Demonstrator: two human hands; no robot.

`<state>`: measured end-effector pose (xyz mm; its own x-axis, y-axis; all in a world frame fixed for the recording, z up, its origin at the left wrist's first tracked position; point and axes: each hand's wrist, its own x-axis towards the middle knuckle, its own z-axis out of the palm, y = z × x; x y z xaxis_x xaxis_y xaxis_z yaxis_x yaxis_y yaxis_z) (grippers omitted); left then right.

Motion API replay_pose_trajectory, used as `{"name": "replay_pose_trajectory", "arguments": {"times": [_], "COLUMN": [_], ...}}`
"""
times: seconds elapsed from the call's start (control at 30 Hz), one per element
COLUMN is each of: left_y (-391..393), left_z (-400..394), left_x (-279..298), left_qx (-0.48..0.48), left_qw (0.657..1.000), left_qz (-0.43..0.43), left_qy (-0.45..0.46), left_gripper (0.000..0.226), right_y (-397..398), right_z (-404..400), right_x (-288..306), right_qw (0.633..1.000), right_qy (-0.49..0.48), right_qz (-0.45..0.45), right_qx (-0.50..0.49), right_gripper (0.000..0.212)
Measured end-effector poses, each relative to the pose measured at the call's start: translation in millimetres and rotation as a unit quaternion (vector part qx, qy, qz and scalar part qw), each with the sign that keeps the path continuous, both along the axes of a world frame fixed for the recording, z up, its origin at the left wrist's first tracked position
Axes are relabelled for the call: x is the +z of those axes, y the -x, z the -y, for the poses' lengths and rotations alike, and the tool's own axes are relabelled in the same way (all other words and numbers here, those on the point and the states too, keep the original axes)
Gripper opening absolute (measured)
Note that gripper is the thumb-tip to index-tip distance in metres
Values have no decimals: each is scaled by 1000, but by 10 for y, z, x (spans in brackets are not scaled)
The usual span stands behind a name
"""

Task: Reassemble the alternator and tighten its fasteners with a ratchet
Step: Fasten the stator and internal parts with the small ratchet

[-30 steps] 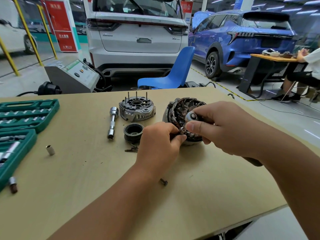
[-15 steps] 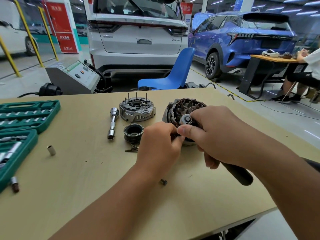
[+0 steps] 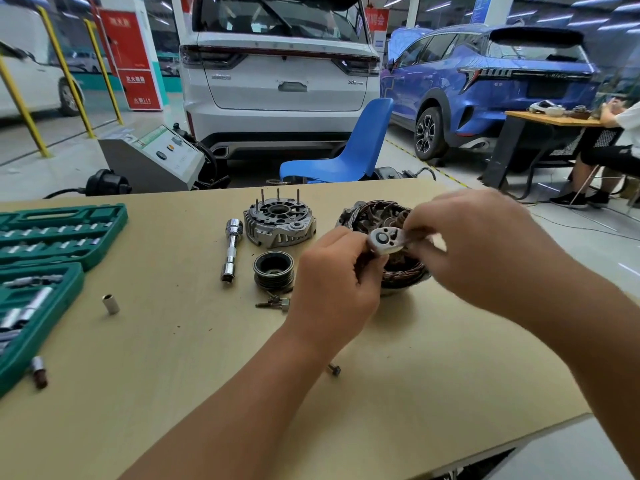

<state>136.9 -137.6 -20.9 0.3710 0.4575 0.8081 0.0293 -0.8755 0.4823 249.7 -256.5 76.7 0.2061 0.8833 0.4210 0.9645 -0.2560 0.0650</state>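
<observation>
The alternator stator housing (image 3: 377, 214), dark with copper windings, sits on the wooden table (image 3: 194, 358) right of centre. A ratchet head (image 3: 385, 241) hovers over its near rim. My right hand (image 3: 485, 251) grips the ratchet handle, which is hidden under the hand. My left hand (image 3: 337, 282) pinches the ratchet head from the left. The grey rear end cover (image 3: 280, 221) with upright studs lies to the left. A black pulley (image 3: 273, 270) sits in front of it. A few small fasteners (image 3: 275, 303) lie beside the pulley.
A chrome extension with socket (image 3: 231, 249) lies left of the cover. A green socket set case (image 3: 41, 268) fills the table's left edge. A loose socket (image 3: 110, 304) and a bolt (image 3: 334, 369) lie on the table. A blue chair (image 3: 346, 150) stands behind it.
My right hand swung the ratchet handle up and to the right, so the head now faces up over the stator's near rim. The left hand stayed at the head.
</observation>
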Motion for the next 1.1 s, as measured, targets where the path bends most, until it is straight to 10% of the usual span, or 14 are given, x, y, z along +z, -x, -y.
{"name": "replay_pose_trajectory", "arguments": {"times": [0.13, 0.27, 0.43, 0.57, 0.7, 0.83, 1.0, 1.1], "left_y": [-17, 12, 3, 5, 24, 14, 27, 45], "left_z": [15, -47, -49, -81, -65, -76, -110, -121], "left_x": [23, 9, 12, 10, -13, 4, -32, -15], "left_qx": [9, -15, -16, -45, -48, -56, -61, -85], "left_qw": [1000, 1000, 1000, 998, 998, 997, 995, 994], "left_qz": [10, -18, -9, -28, 7, -1, 16, -1], "left_qy": [16, -4, 17, 18, 50, 43, 79, 74], "left_gripper": [37, 16, 26, 10, 13, 24, 16, 5], "right_y": [91, -23, 105, 34, 209, 104, 201, 80], "right_z": [13, 12, 31, 27, 21, -16, 2, 7], "right_x": [-42, 2, -10, 8, -57, -33, -81, -54], "right_qw": [986, 998, 976, 999, 979, 999, 980, 998], "right_qy": [103, -15, 107, -6, 101, -10, 93, 3], "right_qz": [-133, -23, -191, -31, -173, -10, -171, -61], "right_qx": [7, -55, 15, -44, 41, -50, 48, -32], "right_gripper": [14, 12, 19, 17, 21, 16, 19, 14]}}
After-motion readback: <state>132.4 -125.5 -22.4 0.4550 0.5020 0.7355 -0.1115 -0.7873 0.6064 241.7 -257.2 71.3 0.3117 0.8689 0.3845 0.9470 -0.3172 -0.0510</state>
